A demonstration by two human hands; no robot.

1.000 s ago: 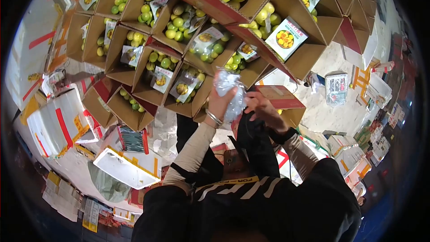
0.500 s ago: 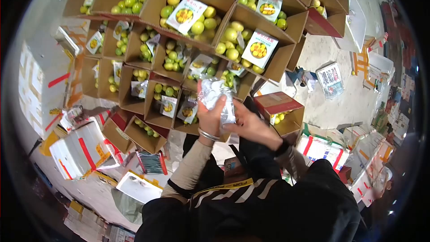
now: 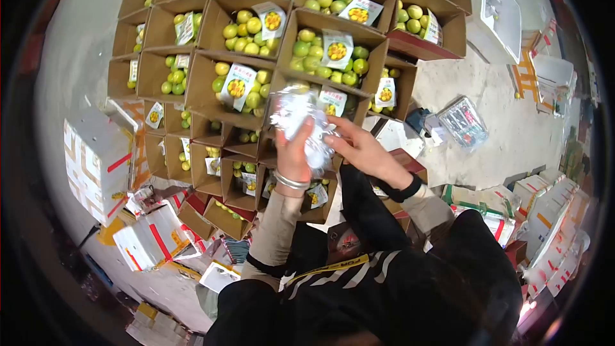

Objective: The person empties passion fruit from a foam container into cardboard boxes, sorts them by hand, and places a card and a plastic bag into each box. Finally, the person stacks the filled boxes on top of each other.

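Both hands meet over a crinkled clear plastic bag held up in front of the chest, above the rows of open cartons on the floor. The left hand grips the bag from below, its fingers curled shut around the bunched lower part; a metal bangle sits on that wrist. The right hand comes in from the right, its fingers bent onto the bag's right side and touching it; how tightly they pinch the film cannot be told. What the bag holds, if anything, is not readable through the glare.

Behind the bag, cardboard cartons stand packed edge to edge in several rows, each part filled with yellow-green citrus fruit and each carrying a printed leaflet that shows cut fruit. A carton with a red flap closes the row toward the right. Further right, on bare concrete floor, lies a flat clear pack. At the left edge of the floor stand white foam boxes marked with red tape, and more lie near the person's left elbow. Stacked white boxes line the right side. The person wears a dark top with pale sleeves.
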